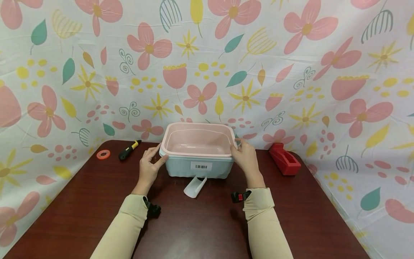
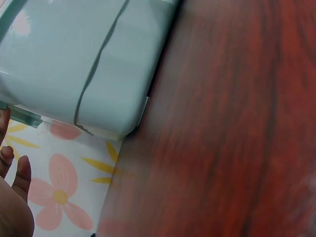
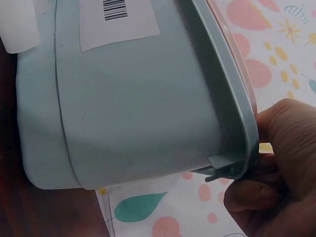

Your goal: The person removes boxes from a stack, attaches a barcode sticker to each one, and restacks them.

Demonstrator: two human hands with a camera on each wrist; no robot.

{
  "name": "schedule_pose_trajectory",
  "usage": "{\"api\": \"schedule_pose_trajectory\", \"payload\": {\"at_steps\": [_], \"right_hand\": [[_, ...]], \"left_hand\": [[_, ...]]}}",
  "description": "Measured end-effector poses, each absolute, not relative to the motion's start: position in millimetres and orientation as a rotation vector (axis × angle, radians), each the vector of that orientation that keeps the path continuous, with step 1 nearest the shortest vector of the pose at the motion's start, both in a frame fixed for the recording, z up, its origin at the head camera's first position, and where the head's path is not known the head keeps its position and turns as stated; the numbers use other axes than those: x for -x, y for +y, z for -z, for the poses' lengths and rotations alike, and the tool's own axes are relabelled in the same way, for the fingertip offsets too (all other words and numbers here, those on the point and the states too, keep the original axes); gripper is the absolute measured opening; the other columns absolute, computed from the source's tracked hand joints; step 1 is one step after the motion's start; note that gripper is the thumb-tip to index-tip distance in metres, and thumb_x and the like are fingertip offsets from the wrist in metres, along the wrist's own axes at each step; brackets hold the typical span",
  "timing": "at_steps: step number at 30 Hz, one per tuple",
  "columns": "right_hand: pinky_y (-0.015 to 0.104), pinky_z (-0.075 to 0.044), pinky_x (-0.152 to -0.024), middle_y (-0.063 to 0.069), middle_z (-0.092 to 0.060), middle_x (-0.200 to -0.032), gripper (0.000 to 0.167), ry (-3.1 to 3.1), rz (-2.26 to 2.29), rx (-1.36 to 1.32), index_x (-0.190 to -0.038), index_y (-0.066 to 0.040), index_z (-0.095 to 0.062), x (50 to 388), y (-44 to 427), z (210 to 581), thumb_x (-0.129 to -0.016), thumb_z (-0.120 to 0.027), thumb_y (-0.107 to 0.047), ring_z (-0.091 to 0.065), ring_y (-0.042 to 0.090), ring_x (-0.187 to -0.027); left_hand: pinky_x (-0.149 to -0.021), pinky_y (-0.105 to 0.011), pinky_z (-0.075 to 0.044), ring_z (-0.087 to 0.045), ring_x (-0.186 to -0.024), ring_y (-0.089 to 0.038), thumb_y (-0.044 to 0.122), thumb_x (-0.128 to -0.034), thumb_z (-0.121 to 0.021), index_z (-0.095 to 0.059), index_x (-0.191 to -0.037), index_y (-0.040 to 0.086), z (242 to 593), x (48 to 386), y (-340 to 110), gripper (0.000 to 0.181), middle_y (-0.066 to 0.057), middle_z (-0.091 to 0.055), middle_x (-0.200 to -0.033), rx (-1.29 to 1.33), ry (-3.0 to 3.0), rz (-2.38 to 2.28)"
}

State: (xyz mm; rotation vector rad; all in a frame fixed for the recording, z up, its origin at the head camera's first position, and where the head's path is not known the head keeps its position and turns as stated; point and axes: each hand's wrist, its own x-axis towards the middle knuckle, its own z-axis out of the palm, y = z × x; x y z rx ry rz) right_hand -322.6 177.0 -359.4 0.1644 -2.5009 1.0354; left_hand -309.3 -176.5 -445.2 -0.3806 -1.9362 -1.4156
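A light blue plastic box (image 1: 181, 168) stands on the table, with a barcode label (image 1: 201, 166) on its front. A pink basin (image 1: 198, 140) sits nested in its top. My left hand (image 1: 149, 166) holds the box's left rim, thumb at the front corner and fingers along the side; in the left wrist view only part of it shows. On the other side, my right hand (image 1: 244, 155) grips the right rim, thumb above and fingers curled beneath, as the right wrist view shows. A white curved, scoop-like piece (image 1: 195, 187) juts out below the box's front.
Toward the back left of the dark wooden table (image 1: 194, 230) lie a red tape roll (image 1: 103, 154) and a black-and-yellow utility knife (image 1: 129, 150). A red tape dispenser (image 1: 284, 160) stands at the back right. Flowered cloth (image 1: 200, 97) hangs behind the table.
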Motion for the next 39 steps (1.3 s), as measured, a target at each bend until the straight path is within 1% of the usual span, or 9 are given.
{"api": "schedule_pose_trajectory", "payload": {"at_steps": [6,9,13,18,20,26,31,35,39], "right_hand": [[0.033,-0.036,-0.049,0.0,-0.044,-0.054,0.04,-2.503,-1.065,-0.163,-0.128,-0.001,-0.063,323,177,359,-0.097,-0.062,-0.026,-0.039,0.016,-0.046],[0.032,-0.037,-0.049,-0.001,-0.042,-0.053,0.039,-2.506,-1.079,-0.165,-0.128,-0.001,-0.063,323,177,359,-0.097,-0.062,-0.026,-0.038,0.015,-0.046],[0.032,-0.036,-0.049,-0.001,-0.041,-0.053,0.039,-2.505,-1.092,-0.165,-0.129,-0.002,-0.062,323,178,359,-0.098,-0.062,-0.026,-0.036,0.015,-0.045],[0.033,-0.036,-0.049,0.0,-0.041,-0.055,0.038,-2.508,-1.103,-0.168,-0.128,-0.002,-0.062,322,179,359,-0.099,-0.06,-0.026,-0.037,0.016,-0.046],[0.033,-0.038,-0.049,0.002,-0.044,-0.057,0.037,-2.512,-1.1,-0.174,-0.128,-0.003,-0.062,321,180,358,-0.1,-0.057,-0.027,-0.04,0.017,-0.047],[0.034,-0.042,-0.052,0.005,-0.056,-0.07,0.034,-2.493,-1.049,-0.241,-0.121,-0.008,-0.067,312,180,350,-0.101,-0.055,-0.033,-0.049,0.02,-0.053],[0.042,-0.051,-0.075,0.009,-0.065,-0.099,0.037,-2.407,-1.0,-0.462,-0.117,-0.008,-0.069,305,175,338,-0.101,-0.057,-0.039,-0.062,0.025,-0.084],[0.051,-0.046,-0.095,0.013,-0.06,-0.125,0.041,-2.32,-0.954,-0.615,-0.122,-0.006,-0.067,305,172,328,-0.102,-0.057,-0.04,-0.057,0.031,-0.114],[0.056,-0.04,-0.104,0.016,-0.055,-0.138,0.048,-2.273,-0.846,-0.673,-0.132,-0.004,-0.062,305,174,329,-0.101,-0.057,-0.041,-0.05,0.035,-0.127]], "left_hand": [[-0.075,-0.045,-0.037,-0.047,-0.091,-0.036,0.011,-0.0846,-0.082,-0.064,-0.138,0.015,445,310,-175,0.056,-0.008,-0.068,-0.117,0.384,-1.928,1.412],[-0.075,-0.044,-0.036,-0.045,-0.088,-0.032,0.006,-0.0838,-0.081,-0.063,-0.137,0.008,445,311,-175,0.056,-0.013,-0.068,-0.116,0.381,-1.926,1.38],[-0.073,-0.043,-0.037,-0.045,-0.086,-0.035,0.004,-0.0838,-0.081,-0.063,-0.135,0.001,444,312,-175,0.054,-0.018,-0.068,-0.113,0.377,-1.945,1.353],[-0.078,-0.046,-0.04,-0.048,-0.094,-0.037,0.021,-0.0861,-0.082,-0.063,-0.138,0.014,436,307,-183,0.055,-0.008,-0.064,-0.108,0.386,-2.068,1.382],[-0.082,-0.048,-0.041,-0.049,-0.098,-0.032,0.029,-0.087,-0.081,-0.06,-0.14,0.017,431,305,-189,0.058,-0.006,-0.062,-0.111,0.395,-2.169,1.344],[-0.101,-0.06,-0.038,-0.045,-0.125,-0.035,0.059,-0.0894,-0.068,-0.051,-0.145,0.01,398,294,-206,0.076,-0.013,-0.052,-0.135,0.402,-2.532,0.949],[-0.099,-0.067,-0.036,-0.041,-0.13,-0.041,0.07,-0.0862,-0.063,-0.047,-0.148,0.009,367,277,-215,0.088,-0.017,-0.046,-0.142,0.386,-2.62,0.669],[-0.096,-0.067,-0.035,-0.039,-0.133,-0.041,0.074,-0.0858,-0.059,-0.045,-0.15,0.012,351,271,-219,0.091,-0.017,-0.044,-0.145,0.379,-2.645,0.54],[-0.101,-0.07,-0.028,-0.035,-0.137,-0.043,0.078,-0.0851,-0.055,-0.039,-0.154,0.014,346,267,-223,0.096,-0.016,-0.04,-0.151,0.361,-2.694,0.481]]}}
